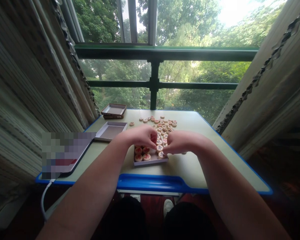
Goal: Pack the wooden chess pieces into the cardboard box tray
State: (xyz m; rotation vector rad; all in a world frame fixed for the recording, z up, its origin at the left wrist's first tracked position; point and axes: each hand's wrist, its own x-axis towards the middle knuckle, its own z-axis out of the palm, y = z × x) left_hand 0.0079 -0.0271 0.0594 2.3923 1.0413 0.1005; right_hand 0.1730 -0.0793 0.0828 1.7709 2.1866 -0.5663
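A shallow box [151, 162] on the table holds round wooden Chinese chess pieces, with red-marked pieces [146, 157] at its left and dark-marked pieces [159, 148] in a column at its right. My left hand [145, 137] is over the box, its fingers curled in and thumb tip close beside the dark-marked column. From the right, my right hand [181, 141] reaches in with fingers bent and thumb at the edge of the nearest dark-marked piece [161, 154]. Whatever lies between the fingers of either hand is hidden. More loose pieces [165, 126] spread behind my hands.
An open tray-like lid [111, 130] lies to the left, with a smaller brown-edged box [113, 110] behind it. A tablet-like device [77, 156] with a white cable [43, 203] sits at the table's left edge. A blue trough [151, 182] lines the front edge.
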